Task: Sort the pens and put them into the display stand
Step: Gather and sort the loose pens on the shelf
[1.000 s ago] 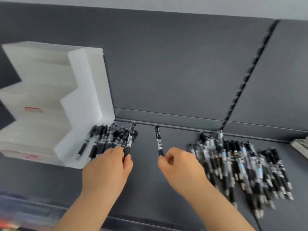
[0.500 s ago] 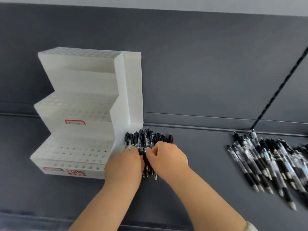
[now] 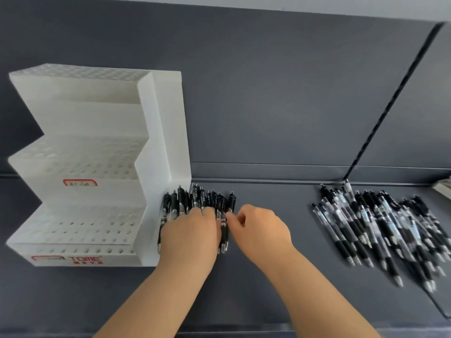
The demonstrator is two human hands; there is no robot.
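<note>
A white stepped display stand (image 3: 97, 167) with rows of holes stands at the left, and I see no pens in it. A bundle of black pens (image 3: 195, 198) lies against its right side. My left hand (image 3: 190, 235) rests palm down on the bundle and covers most of it. At the bundle's right edge my right hand (image 3: 258, 230) has curled fingers, and its thumb and forefinger pinch the outermost black pen (image 3: 223, 230). A second, larger pile of clear-and-black pens (image 3: 378, 228) lies spread out at the right, apart from both hands.
Everything sits on a dark grey shelf (image 3: 268, 276) with a grey back panel (image 3: 268, 93). A black slotted upright (image 3: 390, 98) runs diagonally at the right. A pale object (image 3: 444, 189) shows at the far right edge.
A second ago each hand held one pen apart from the bundle. Both hands have since come together on the bundle beside the stand, and the view has shifted left.
</note>
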